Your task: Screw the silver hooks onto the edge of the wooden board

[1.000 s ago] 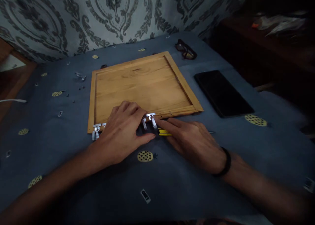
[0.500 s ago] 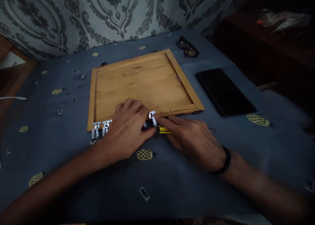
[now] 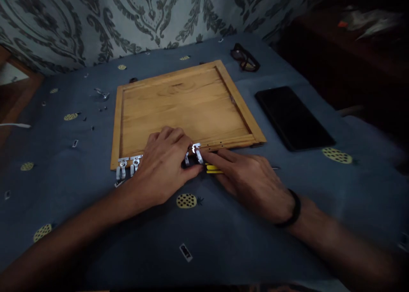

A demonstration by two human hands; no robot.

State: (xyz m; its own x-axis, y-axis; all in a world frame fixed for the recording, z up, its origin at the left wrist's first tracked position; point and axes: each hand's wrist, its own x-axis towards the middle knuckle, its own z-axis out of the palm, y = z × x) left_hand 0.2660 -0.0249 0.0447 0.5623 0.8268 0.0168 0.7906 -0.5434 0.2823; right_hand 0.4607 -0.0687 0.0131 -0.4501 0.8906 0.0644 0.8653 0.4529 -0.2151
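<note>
A framed wooden board lies on the blue patterned cloth. Silver metal hooks sit in a row along its near edge, some hidden behind my left hand. My left hand is closed over that edge, fingers on the wood and thumb below, around a metal hook at its fingertips. My right hand, a black band on its wrist, holds a screwdriver with a yellow and black handle; its thin shaft points right, away from the board. The right index fingertip touches the same hook. Small holes show in the edge to its right.
To the right of the board lies a black tablet-like slab. Dark-framed glasses rest behind it. Loose metal hardware and several tiny screws lie at left, near a white cable end. A patterned curtain hangs behind.
The view has shifted slightly, so the board's left side and the cloth appear a little further left. Both hands keep practically the same pose at the hook.
</note>
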